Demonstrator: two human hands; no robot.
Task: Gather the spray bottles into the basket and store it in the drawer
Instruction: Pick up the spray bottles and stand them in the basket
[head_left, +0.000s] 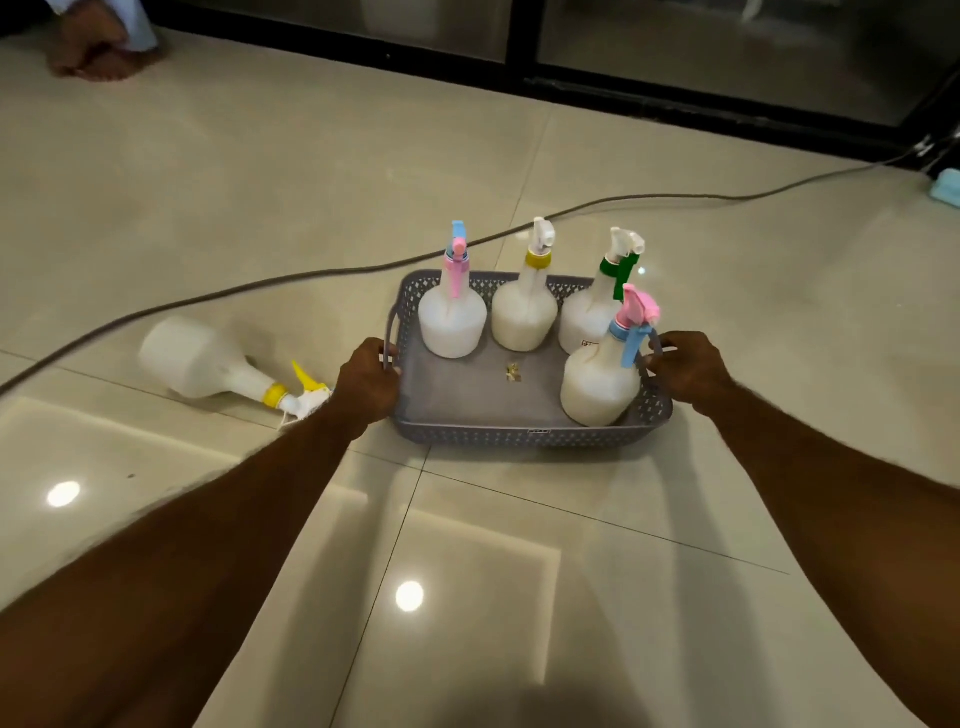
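A: Basket first. Where is it?

B: Grey perforated plastic basket (524, 434), rectangular, sitting on the glossy beige tiled floor (260, 171). I'll use it as the landmark for everything else.

A: Hands?

B: Left hand (366, 382) has its fingers curled round the handle on the basket's left end. Right hand (688, 366) is wrapped round the handle on the right end. Both arms are stretched out toward it.

A: Can you tell if the basket is lifted?

B: Cannot tell, it looks level with the floor.

A: Bottles inside?

B: 4 white plastic spray bottles, all upright. Along the basket's far wall: pink-and-blue-nozzle bottle (452, 317) at the left, yellow-collar white-nozzle bottle (524, 312) in the middle, green-collar bottle (589, 317) at the right. The 4th, pink-nozzle bottle with a blue trigger (600, 384), stands in the near right corner, just beside the right hand.

A: Anything else in the basket?

B: A small pale scrap (513, 372) on its bare middle.

A: Outside it?

B: 1 white spray bottle with yellow collar and trigger (208, 361) lies on its side on the floor left of the basket, nozzle end near the left wrist, slightly blurred.

A: Rest?

B: A dark cable (260, 286) runs across the floor behind the basket. Dark-framed glass doors (675, 52) farther back. Another person's bare foot (93, 52) at the far left. A light blue item (945, 187) at the far right.
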